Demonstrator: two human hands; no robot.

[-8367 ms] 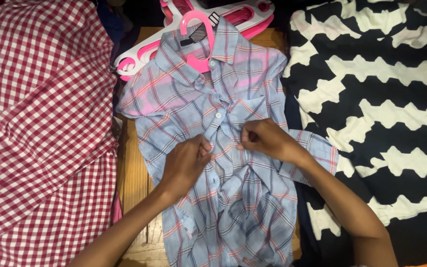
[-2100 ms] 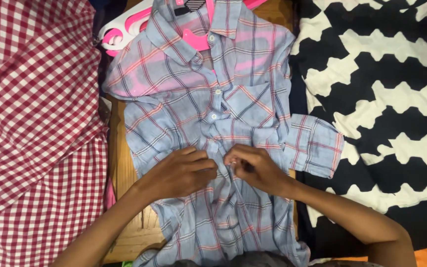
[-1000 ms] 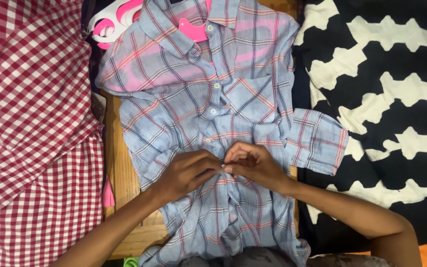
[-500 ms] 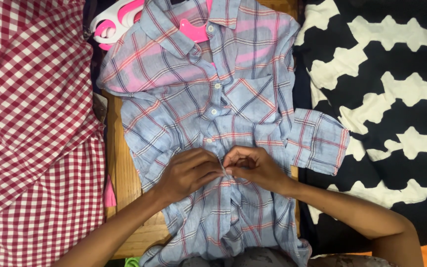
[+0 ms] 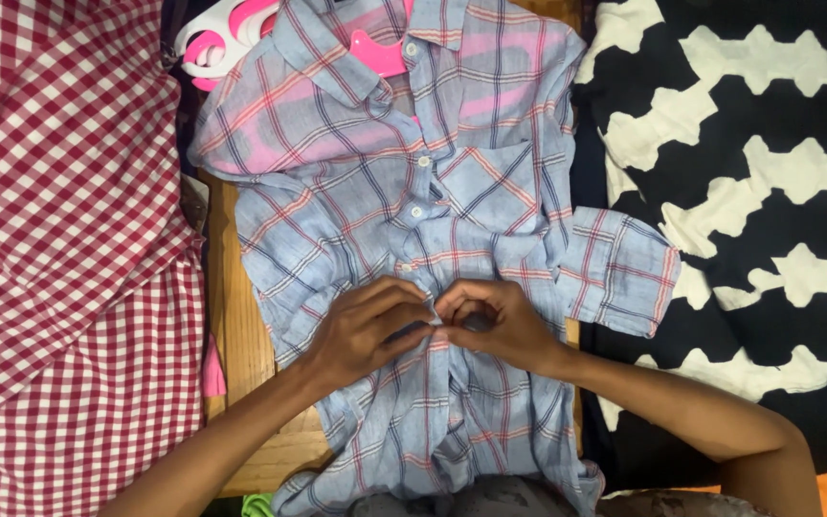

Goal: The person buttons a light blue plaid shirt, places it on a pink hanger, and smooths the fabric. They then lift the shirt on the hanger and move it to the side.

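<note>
We find our left hand (image 5: 370, 330) and right hand (image 5: 495, 325) meeting fingertip to fingertip, both pinching the button placket of a light blue plaid shirt (image 5: 490, 182) at mid-front. The shirt lies face up on a wooden desk (image 5: 232, 325), its collar on a pink hanger (image 5: 375, 53). Red gingham cloth (image 5: 59, 239) lies left, black-and-white patterned fabric (image 5: 748, 182) right.

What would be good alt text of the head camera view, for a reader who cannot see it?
Two bare hands, left hand and right hand, pinch the front placket of a light blue plaid shirt lying on a wooden table. A pink hanger sits in its collar; red gingham cloth lies left, black and white patterned cloth right.
</note>
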